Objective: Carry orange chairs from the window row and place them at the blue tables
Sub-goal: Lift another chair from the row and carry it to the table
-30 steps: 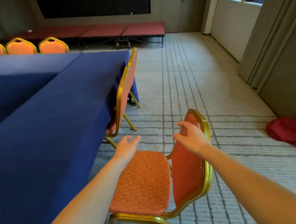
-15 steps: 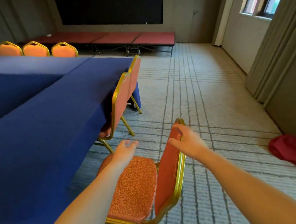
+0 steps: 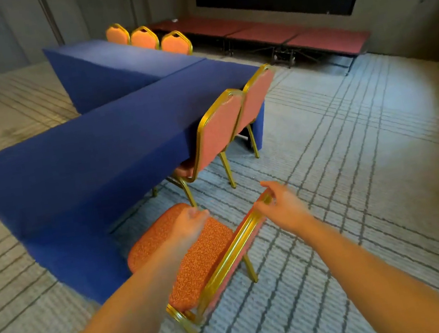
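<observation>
Right hand (image 3: 279,204) pinching top rail of orange chair (image 3: 206,254) backrest; left hand (image 3: 190,222) loose over seat, gripping nothing, contact unclear through blur; chair on carpet beneath both hands, angled to blue table (image 3: 83,165) left of left hand; judgement: square chair to table edge, slide seat under cloth, match neighbour chair (image 3: 220,131) ahead of right hand; avoid snagging cloth.

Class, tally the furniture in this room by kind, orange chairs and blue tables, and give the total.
Chairs: 6
Tables: 2
Total: 8
</observation>
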Demonstrator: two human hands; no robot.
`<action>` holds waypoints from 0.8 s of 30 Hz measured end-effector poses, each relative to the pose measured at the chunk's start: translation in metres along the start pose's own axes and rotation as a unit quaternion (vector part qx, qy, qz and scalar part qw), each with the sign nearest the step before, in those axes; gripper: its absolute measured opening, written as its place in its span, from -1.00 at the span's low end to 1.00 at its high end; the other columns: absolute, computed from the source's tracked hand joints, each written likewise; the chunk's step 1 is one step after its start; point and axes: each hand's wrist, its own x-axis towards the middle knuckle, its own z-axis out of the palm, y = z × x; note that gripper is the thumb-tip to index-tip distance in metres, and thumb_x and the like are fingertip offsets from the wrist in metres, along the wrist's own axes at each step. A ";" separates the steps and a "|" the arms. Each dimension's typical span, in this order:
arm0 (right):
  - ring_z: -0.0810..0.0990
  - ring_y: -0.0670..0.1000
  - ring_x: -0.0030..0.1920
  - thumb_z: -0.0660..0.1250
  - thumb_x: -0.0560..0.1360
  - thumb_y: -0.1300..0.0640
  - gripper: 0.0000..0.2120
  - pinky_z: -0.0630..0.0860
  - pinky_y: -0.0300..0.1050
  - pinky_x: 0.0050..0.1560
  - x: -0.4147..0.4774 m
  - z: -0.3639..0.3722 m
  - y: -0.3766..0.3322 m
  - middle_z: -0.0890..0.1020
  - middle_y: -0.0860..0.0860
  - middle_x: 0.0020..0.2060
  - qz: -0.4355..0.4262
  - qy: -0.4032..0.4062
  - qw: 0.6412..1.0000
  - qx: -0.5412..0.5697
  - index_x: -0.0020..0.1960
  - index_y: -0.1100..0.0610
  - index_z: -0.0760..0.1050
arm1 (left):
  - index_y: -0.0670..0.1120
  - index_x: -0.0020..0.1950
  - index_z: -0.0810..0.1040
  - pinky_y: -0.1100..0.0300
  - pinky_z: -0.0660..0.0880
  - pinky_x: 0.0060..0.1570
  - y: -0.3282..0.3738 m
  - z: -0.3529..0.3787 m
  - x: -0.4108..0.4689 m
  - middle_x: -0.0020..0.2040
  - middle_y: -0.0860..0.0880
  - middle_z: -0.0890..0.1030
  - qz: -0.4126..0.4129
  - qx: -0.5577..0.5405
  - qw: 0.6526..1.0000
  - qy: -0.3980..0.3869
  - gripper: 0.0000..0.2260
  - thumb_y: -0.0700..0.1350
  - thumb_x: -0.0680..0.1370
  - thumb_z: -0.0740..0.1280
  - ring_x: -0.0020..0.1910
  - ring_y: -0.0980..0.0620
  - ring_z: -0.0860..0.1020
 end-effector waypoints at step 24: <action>0.34 0.16 0.45 0.31 0.54 -0.14 -0.31 0.33 0.03 0.37 0.215 0.065 0.030 0.30 0.14 0.50 -0.025 -0.359 0.918 -0.168 0.53 0.18 0.20 | -0.25 0.43 0.33 0.17 0.43 -0.23 -0.032 0.035 0.099 -0.20 -0.03 0.51 -0.190 -0.037 0.966 0.170 -0.49 0.01 0.58 0.30 -0.24 0.05 0.48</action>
